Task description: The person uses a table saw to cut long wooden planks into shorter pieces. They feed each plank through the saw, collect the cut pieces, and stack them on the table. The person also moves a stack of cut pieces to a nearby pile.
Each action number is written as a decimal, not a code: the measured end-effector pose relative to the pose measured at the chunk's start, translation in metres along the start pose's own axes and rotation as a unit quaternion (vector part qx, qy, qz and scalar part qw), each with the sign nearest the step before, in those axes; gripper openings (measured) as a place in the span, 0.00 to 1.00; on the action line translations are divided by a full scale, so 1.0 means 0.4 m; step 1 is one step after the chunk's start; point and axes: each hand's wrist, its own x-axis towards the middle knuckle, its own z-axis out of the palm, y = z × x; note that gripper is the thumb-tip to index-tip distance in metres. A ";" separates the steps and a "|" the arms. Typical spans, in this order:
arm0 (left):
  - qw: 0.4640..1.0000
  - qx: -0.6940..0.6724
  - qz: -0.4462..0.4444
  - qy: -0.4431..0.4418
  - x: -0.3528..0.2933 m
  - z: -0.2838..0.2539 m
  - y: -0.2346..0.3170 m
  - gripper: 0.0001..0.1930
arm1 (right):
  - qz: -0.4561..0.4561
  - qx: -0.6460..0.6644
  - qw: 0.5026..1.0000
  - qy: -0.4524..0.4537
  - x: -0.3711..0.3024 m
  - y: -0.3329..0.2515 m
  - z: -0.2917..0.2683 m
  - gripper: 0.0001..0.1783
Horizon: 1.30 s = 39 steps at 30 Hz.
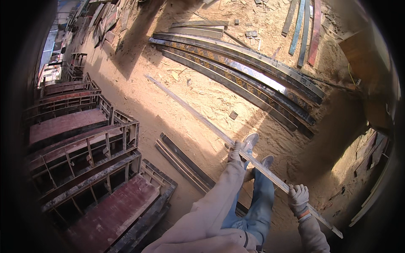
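A long, narrow wooden strip (192, 110) slants across my front, from the far left down to the near right. My left hand (236, 152), in a grey knitted glove, is closed round it near its middle, just above my legs. Toward its near right end my right hand (298, 197), gloved too, grips the same strip with the fingers curled over it. The strip is off the ground where I hold it; whether its far end touches the ground I cannot tell.
Long dark boards (236, 69) lie stacked ahead on the sawdust-covered ground (202, 95). More boards (190, 166) lie by my left arm. Reddish panel frames (114, 211) are stacked at the left. Blue and red planks (315, 31) rest at the far right, beyond a brown panel (367, 55).
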 end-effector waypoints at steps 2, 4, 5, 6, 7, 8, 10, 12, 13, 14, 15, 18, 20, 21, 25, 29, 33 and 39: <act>0.998 -0.022 -0.046 -0.030 -0.031 0.034 0.039 0.29 | 0.043 0.025 0.999 0.022 -0.088 -0.023 -0.080 0.30; 0.985 -0.095 -0.085 -0.114 -0.108 0.054 0.066 0.31 | 0.158 0.051 0.986 -0.015 -0.165 -0.036 -0.119 0.39; 0.967 -0.136 -0.099 -0.190 -0.154 0.064 0.075 0.32 | 0.252 0.065 0.962 -0.078 -0.198 -0.034 -0.125 0.42; 0.965 -0.122 -0.102 -0.210 -0.205 0.068 0.080 0.32 | 0.360 0.076 0.915 -0.166 -0.240 -0.035 -0.135 0.46; 0.952 -0.115 -0.113 -0.259 -0.259 0.067 0.076 0.32 | 0.373 0.086 0.909 -0.164 -0.280 -0.039 -0.140 0.45; 0.944 -0.101 -0.153 -0.276 -0.292 0.073 0.086 0.33 | 0.338 0.088 0.930 -0.114 -0.311 -0.035 -0.141 0.44; 0.925 -0.064 -0.148 -0.344 -0.362 0.070 0.082 0.35 | 0.274 0.082 0.957 -0.050 -0.368 -0.042 -0.145 0.42; 0.931 0.006 -0.172 -0.322 -0.412 0.070 0.064 0.36 | 0.319 0.056 0.944 -0.064 -0.445 -0.077 -0.177 0.40; 0.932 0.071 -0.214 -0.283 -0.432 0.068 0.052 0.34 | 0.363 0.041 0.926 -0.097 -0.483 -0.100 -0.199 0.40; 0.932 0.166 -0.213 -0.243 -0.430 0.084 0.053 0.30 | 0.404 0.054 0.906 -0.113 -0.489 -0.101 -0.202 0.40; 0.922 0.240 -0.191 -0.238 -0.437 0.086 0.048 0.28 | 0.380 0.052 0.920 -0.074 -0.506 -0.107 -0.216 0.39; 0.926 0.263 -0.061 -0.264 -0.393 0.123 0.077 0.18 | 0.308 0.025 0.948 0.072 -0.516 -0.077 -0.235 0.39; 0.971 0.200 -0.039 -0.129 -0.353 0.132 0.124 0.15 | 0.333 0.012 0.941 0.051 -0.518 -0.046 -0.245 0.42; 0.976 0.186 -0.010 -0.112 -0.325 0.140 0.150 0.15 | 0.340 0.002 0.939 0.057 -0.518 -0.033 -0.245 0.43; 0.984 0.159 0.000 -0.075 -0.267 0.122 0.209 0.16 | 0.354 -0.036 0.933 0.063 -0.540 -0.002 -0.270 0.41; 0.976 0.169 0.086 -0.103 -0.280 0.143 0.213 0.16 | 0.291 -0.064 0.942 0.155 -0.542 0.000 -0.290 0.40; 0.965 0.143 0.047 -0.214 -0.341 0.180 0.250 0.15 | 0.286 -0.066 0.937 0.189 -0.512 -0.002 -0.319 0.29; 0.959 0.051 0.002 -0.277 -0.320 0.238 0.341 0.24 | 0.305 0.078 0.945 0.086 -0.439 -0.039 -0.380 0.24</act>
